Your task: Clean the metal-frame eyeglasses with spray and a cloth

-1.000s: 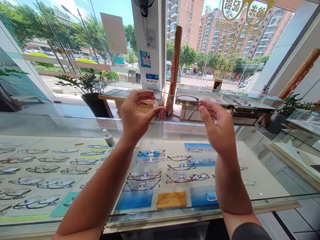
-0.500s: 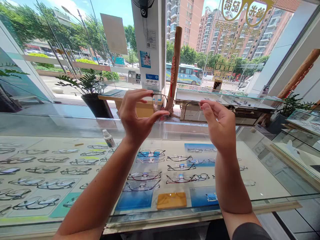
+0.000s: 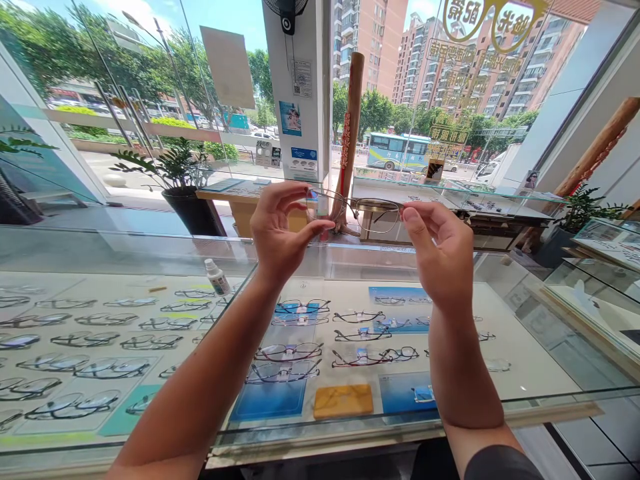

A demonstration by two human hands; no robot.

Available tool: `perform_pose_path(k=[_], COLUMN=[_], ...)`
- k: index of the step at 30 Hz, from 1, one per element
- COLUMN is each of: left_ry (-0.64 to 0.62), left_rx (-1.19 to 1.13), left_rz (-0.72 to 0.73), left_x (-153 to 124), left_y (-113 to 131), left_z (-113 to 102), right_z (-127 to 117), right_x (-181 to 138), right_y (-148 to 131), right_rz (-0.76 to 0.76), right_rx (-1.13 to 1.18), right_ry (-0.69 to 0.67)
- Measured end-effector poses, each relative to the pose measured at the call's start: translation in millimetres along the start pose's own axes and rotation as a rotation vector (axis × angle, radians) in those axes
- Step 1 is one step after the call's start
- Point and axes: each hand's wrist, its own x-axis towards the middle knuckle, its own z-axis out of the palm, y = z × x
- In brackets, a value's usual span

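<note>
Both my hands hold up a pair of thin-rimmed eyeglasses [image 3: 384,231] above the glass showcase. My left hand [image 3: 281,230] grips the left lens rim, its index finger at the top edge and its thumb below. The thumb and fingers of my right hand [image 3: 441,243] pinch the frame's right outer corner. Clear lenses let the wooden post and the far counter show through. A folded temple is visible behind the right lens. Under my forearms, rows of eyeglasses [image 3: 287,351] lie inside the showcase [image 3: 530,347], along with a yellow-orange glasses case [image 3: 343,401].
A small white bottle [image 3: 217,277] stands on the showcase glass left of my left forearm. Beyond it are a potted plant [image 3: 195,207], a wooden post [image 3: 352,133] and another glass display counter [image 3: 465,190]. More display cases [image 3: 600,287] stand at the right.
The eyeglasses have tilted, so the folded temple now shows behind the right lens. My left hand has shifted slightly right. Outside, the bus has changed position.
</note>
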Motion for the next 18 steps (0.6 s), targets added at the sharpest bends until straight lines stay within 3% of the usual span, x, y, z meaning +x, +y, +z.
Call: perform_pose_path(k=[18], left_ry=[-0.043], left_rx=[-0.006], left_rz=[-0.005], left_x=[-1.3], left_y=[0.7], left_z=[0.1], right_z=[5.7], right_x=[9.8], right_y=[7.8], right_rz=[0.054], right_rx=[0.218], right_ry=[-0.116])
